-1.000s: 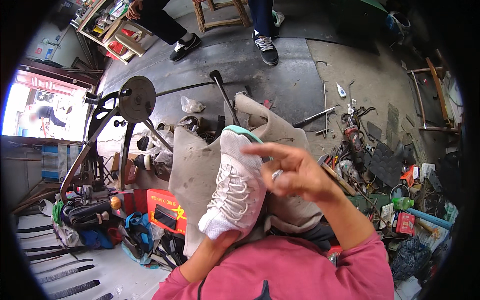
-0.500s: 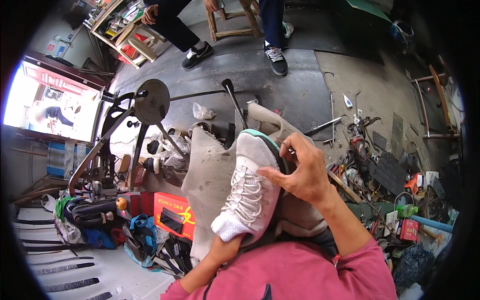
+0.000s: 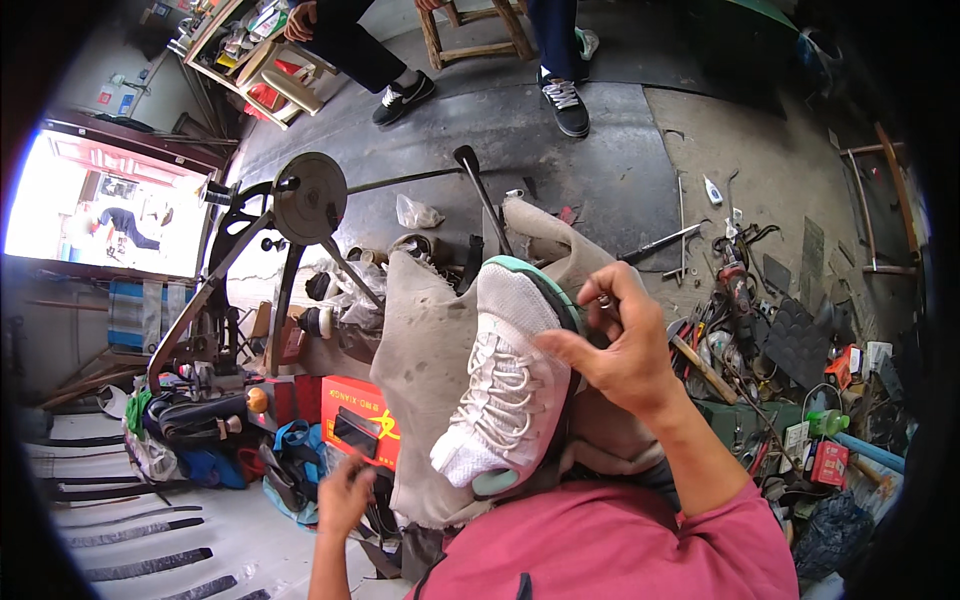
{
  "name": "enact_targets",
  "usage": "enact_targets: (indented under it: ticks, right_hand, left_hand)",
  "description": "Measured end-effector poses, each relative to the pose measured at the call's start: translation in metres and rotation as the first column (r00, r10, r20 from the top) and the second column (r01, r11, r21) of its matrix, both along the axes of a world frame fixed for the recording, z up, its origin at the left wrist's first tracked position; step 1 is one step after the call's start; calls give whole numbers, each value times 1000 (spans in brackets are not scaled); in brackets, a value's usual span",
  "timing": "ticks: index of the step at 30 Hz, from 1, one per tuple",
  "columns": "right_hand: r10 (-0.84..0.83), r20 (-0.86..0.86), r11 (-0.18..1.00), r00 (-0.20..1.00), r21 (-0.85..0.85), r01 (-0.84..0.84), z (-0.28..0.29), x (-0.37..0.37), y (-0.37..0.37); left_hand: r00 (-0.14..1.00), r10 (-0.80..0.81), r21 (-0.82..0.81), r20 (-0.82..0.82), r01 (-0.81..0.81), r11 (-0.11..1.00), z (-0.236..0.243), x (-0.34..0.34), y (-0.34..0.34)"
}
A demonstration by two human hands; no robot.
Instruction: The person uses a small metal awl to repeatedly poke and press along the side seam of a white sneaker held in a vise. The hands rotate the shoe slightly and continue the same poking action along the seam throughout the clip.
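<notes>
A white sneaker (image 3: 500, 380) with mint sole edge and pale laces lies toe-up on a stained grey cloth (image 3: 415, 350) over my lap. My right hand (image 3: 630, 355) is curled at the shoe's right side near the toe, thumb by the upper; a small metal piece shows at the fingers, too small to identify. My left hand (image 3: 345, 490) is off the shoe at lower left, fingers loosely apart and empty, beside a red box (image 3: 340, 395) with a dark phone-like rectangle (image 3: 357, 433) on it.
An iron machine with a wheel (image 3: 310, 200) stands left. Tools (image 3: 730, 275) and a green bottle (image 3: 825, 422) clutter the right. Bags and shoes (image 3: 200, 430) lie lower left. Another person's legs (image 3: 560, 50), a hand and a wooden stool (image 3: 475, 40) are at the top, a bright doorway (image 3: 60, 200) left.
My left hand has come out of the shoe and moved left toward the red box. My right hand went from pointing over the shoe to curled at its side, slightly further right.
</notes>
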State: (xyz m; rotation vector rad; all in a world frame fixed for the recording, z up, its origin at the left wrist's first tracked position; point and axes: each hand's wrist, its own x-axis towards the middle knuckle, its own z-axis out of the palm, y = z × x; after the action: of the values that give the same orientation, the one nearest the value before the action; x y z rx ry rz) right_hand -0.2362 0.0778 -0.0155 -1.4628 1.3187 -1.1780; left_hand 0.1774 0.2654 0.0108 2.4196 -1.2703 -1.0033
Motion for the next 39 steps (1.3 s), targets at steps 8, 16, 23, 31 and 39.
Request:
enact_targets:
  ticks: [8,16,23,31,39]
  right_hand:
    - [-116,547,990,829,-2,140,6,-20,5]
    - [219,863,910,454,-13,-415,10,-19,22]
    - [36,387,999,921,14,-45,18,-9,23]
    - [135,-183,984,974,-94,-154,37,-18,28]
    - [56,-240,984,969,-151,-94,35,3,35]
  left_hand:
    - [678,-735,-658,-17,546,519,42,-149,-197]
    - [286,-958,-526,-17,813,252,41,-203,-263]
    - [291,-955,-530,55,819,219,28,-192,-271]
    - [284,-956,-580,77,793,189,18,-183,-274]
    - [300,-948,-593,106,784,182,16,-183,-269]
